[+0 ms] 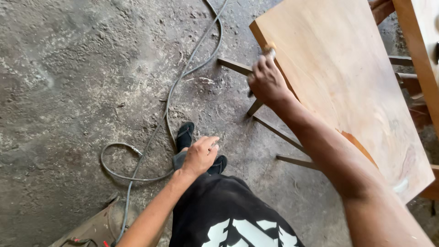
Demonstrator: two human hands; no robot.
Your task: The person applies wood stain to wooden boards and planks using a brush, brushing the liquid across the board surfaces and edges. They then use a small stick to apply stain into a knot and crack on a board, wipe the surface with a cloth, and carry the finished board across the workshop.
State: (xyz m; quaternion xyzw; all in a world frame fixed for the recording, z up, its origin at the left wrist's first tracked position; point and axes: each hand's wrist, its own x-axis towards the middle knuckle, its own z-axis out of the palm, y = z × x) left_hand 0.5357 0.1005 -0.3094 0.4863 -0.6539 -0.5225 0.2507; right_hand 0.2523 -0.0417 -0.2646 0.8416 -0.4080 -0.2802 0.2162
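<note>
A: What takes up the most room?

B: The concrete floor point(68, 68), grey and dusty, fills the left and middle. Next comes one wide wooden board point(347, 87), pale and smooth, lying tilted across the right side on a frame of thin wooden slats point(279, 132); I count about four slats showing under and beside it. A second piece of pale wood point(423, 50) runs along the far right edge.

A: And the person?

B: Two arms, two hands, black shorts point(228, 215) with a white print, and two black sandals point(185, 135) on the floor just beyond the left hand.

A: What are the hands doing?

B: The right hand point(266, 82) is closed tight around one small tool point(270, 49), pressed to the near corner edge of the board. Only its tip shows above the fingers, pale and fuzzy, so I cannot tell exactly what kind of tool it is. The left hand point(200, 155) hangs over the floor with its fingers loosely curled, holding nothing.

A: Anything smaller?

B: One grey cable point(169, 98) snakes down the floor from the top, looping once at the left. At the bottom left sits one brown object point(91, 228), partly cut off, with the cable running by it.
</note>
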